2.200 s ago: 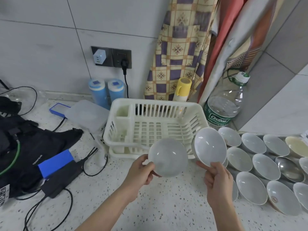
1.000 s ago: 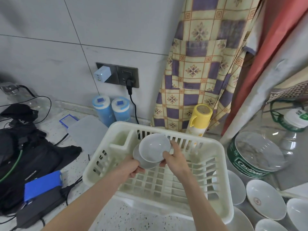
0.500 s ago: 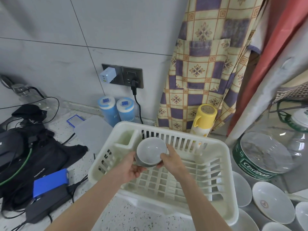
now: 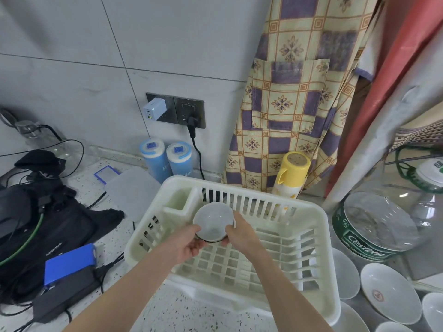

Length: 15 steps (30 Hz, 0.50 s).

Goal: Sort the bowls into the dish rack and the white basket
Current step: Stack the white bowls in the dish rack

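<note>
A white bowl (image 4: pixel 212 221), with a second bowl's edge showing just beneath it, stands tilted in the back-left part of the white plastic dish rack (image 4: pixel 318 238), beside the rack's cutlery compartment. My left hand (image 4: pixel 190 246) grips the bowl's lower-left edge. My right hand (image 4: pixel 238 233) holds its right edge, thumb on the rim. Several more white bowls (image 4: pixel 390 293) lie on the counter to the right of the rack.
A large clear water jug (image 4: pixel 381 224) stands right of the rack. A yellow-capped bottle (image 4: pixel 291 176) and two blue canisters (image 4: pixel 165 156) are behind it. A black bag (image 4: pixel 48 224), blue box and cables lie on the left. Aprons hang on the wall.
Both hands carried two bowls from the counter into the rack and brought them together as a nested pair. In the last half second the pair settled lower against the rack's back-left corner.
</note>
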Available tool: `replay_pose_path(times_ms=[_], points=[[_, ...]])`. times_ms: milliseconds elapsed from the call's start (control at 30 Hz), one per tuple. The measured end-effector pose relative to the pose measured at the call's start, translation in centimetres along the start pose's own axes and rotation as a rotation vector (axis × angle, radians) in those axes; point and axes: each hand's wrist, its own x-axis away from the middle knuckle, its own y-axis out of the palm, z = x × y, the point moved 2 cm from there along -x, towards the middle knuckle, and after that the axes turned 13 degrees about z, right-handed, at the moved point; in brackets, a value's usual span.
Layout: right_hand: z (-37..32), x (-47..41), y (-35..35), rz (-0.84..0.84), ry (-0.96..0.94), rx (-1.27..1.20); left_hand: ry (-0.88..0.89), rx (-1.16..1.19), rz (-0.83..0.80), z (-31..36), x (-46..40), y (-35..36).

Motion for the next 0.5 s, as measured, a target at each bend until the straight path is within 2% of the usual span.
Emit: replay_pose_path(times_ms=[367, 500], points=[[0.9, -1.3, 0.6, -0.028, 0.052, 0.033, 0.036, -0.026, 0.001, 0.3, 1.1, 0.1], [1.4, -1.0, 0.7, -0.039, 0.194, -0.052, 0.029, -0.006, 0.003, 0.3, 1.2, 0.1]])
